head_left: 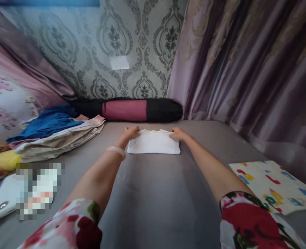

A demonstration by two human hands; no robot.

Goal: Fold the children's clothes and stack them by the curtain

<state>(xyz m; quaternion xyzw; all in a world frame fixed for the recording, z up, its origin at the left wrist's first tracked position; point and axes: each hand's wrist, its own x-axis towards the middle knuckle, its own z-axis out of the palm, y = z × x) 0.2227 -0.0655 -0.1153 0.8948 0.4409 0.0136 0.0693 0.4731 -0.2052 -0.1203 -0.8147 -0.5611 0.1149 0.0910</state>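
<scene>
A folded white cloth (153, 143) lies on the grey bed sheet (153, 193) in front of me. My left hand (131, 132) grips its far left corner with the fingers curled shut. My right hand (177, 133) pinches its far right corner the same way. A pale bangle (116, 150) sits on my left wrist. Both arms reach straight forward from flowered sleeves.
A black and pink bolster (128, 109) lies against the patterned wall. A pile of folded clothes (56, 133), blue on top, is at the left. A cloth with coloured shapes (274, 185) lies at the right, under a mauve curtain (246, 69).
</scene>
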